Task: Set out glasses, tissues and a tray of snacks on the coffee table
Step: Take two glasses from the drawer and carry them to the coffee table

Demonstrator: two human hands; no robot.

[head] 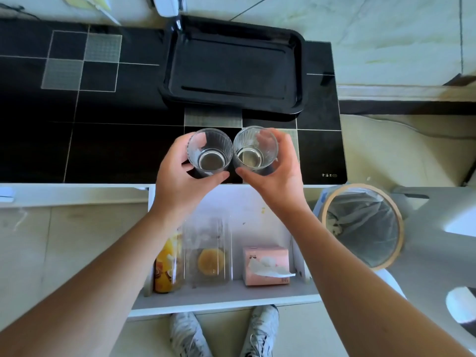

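Hands, left (180, 181) and right (277, 173), each hold a glass (210, 152) over the table (103, 150)

ribbed clear glasses (210, 150), matt black tray (234, 65)

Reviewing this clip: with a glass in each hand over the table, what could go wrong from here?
1. The left glass and right glass sit rim to rim; they could clink or chip as they go down.
2. Each hand, left hand and right hand, grips with fingertips only, so a slip seems possible.
3. The open drawer juts out at the shoes, a likely bump.
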